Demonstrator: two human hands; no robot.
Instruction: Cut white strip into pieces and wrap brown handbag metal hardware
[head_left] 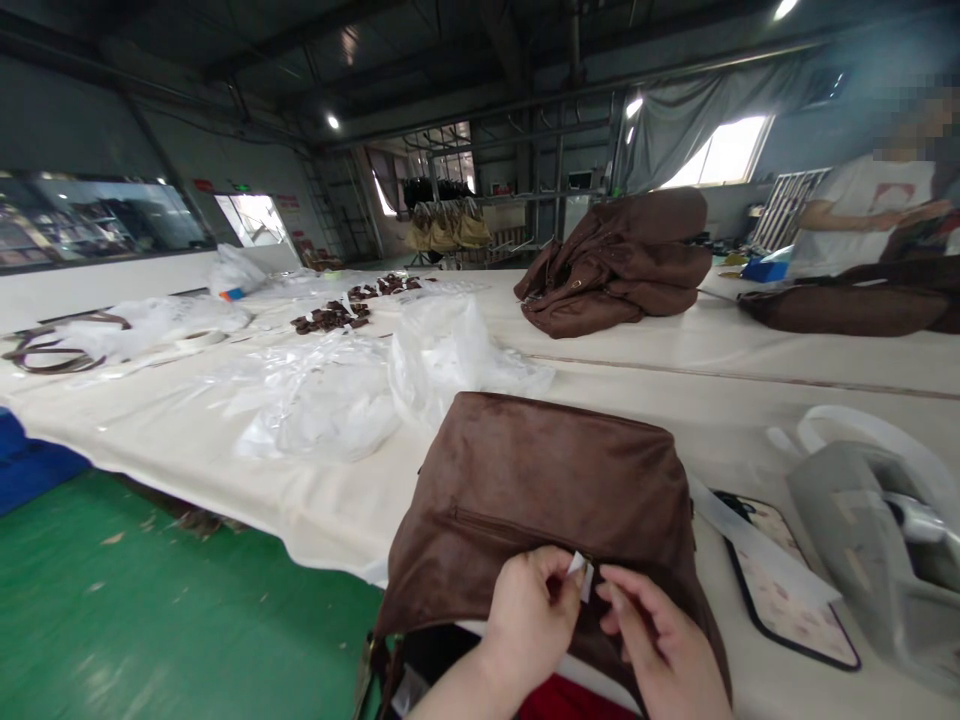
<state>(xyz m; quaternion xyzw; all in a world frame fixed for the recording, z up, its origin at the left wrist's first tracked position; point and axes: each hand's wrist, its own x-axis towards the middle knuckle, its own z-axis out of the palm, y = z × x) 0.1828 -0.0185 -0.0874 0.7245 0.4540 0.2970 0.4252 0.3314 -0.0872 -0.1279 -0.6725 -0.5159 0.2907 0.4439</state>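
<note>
A brown handbag (555,460) lies on the table in front of me, its mouth toward me and a zipper running across its side. My left hand (532,615) is closed, pinching a small strip of white tape (586,580) at the zipper's right end, where the zipper pull sits. Just right of the tape is my right hand (652,635), its fingers bent and slightly apart, with nothing visible in them. Dark and red material shows inside the bag below my wrists.
Right of the bag lie a phone (787,580) and a grey tape dispenser (877,530). Clear plastic bags (330,395) and a pile of brown bags (615,265) are farther back on the white table (300,500). A person (862,215) stands at the far right.
</note>
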